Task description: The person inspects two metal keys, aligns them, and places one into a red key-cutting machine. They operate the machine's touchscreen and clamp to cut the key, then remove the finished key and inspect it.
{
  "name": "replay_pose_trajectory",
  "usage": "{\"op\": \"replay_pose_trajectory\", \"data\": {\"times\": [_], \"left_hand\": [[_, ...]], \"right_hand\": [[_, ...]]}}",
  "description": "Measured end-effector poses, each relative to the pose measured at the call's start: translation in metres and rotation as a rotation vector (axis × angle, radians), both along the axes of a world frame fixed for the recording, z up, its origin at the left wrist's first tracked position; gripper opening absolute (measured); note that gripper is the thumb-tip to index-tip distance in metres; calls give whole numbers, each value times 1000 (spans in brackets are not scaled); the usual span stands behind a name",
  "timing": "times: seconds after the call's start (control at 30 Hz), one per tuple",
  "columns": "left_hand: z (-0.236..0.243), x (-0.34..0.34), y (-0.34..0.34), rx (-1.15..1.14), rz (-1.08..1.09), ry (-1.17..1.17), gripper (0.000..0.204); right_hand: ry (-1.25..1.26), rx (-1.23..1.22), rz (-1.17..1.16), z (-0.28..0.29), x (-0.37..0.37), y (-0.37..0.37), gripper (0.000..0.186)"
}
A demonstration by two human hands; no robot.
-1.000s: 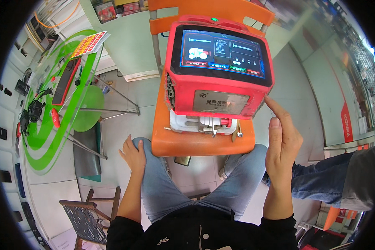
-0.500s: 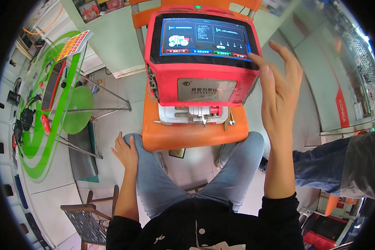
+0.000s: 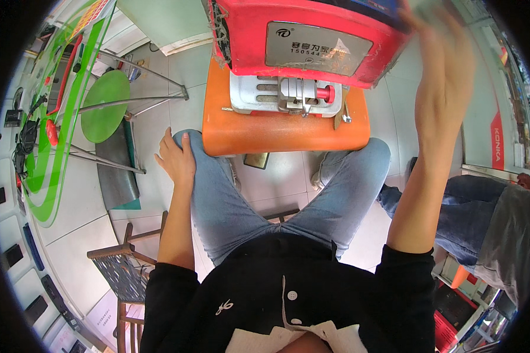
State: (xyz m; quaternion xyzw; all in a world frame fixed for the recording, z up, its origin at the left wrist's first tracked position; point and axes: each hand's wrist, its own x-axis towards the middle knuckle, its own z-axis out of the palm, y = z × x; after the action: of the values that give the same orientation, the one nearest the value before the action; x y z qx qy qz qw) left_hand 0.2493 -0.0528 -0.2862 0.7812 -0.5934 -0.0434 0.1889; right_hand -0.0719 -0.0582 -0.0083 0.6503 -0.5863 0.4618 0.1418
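Note:
A red machine [image 3: 312,41] with a tilted screen [image 3: 378,7] stands on an orange chair seat [image 3: 282,134]. The picture's top edge cuts off most of the screen. A grey metal plate [image 3: 318,50] is set in the machine's front. Below it sits a silver metal clamp [image 3: 297,94] with a red knob. My right hand [image 3: 447,70] is raised beside the screen's right edge, its fingers apart, blurred and holding nothing. My left hand [image 3: 176,159] lies open on my left knee. Small metal pieces [image 3: 343,112], perhaps keys, lie right of the clamp.
A green-and-clear glass table [image 3: 59,141] with cables and a red tool stands at the left, a round green stool [image 3: 106,106] beside it. A wooden chair [image 3: 121,265] is at lower left. Another person's legs [image 3: 453,212] are at right. A phone-like object [image 3: 256,160] lies under the seat.
The view has tipped down, so the machine sits higher and its screen is mostly out of view. My right hand has moved up and right, still near the screen's edge. My left hand stays on the knee.

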Motion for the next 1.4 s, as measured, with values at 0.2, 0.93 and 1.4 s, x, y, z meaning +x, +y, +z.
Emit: {"op": "replay_pose_trajectory", "data": {"times": [0.2,0.93,1.4], "left_hand": [[0,0,-2,-3,-1,11,52],[1,2,0,-15,-8,-9,49],[138,-144,-32,-301,-1135,20,49]], "right_hand": [[8,12,-9,0,-1,0,35],[-1,-47,2,-26,-35,6,20],[-133,665,479,-144,-55,-17,44]]}}
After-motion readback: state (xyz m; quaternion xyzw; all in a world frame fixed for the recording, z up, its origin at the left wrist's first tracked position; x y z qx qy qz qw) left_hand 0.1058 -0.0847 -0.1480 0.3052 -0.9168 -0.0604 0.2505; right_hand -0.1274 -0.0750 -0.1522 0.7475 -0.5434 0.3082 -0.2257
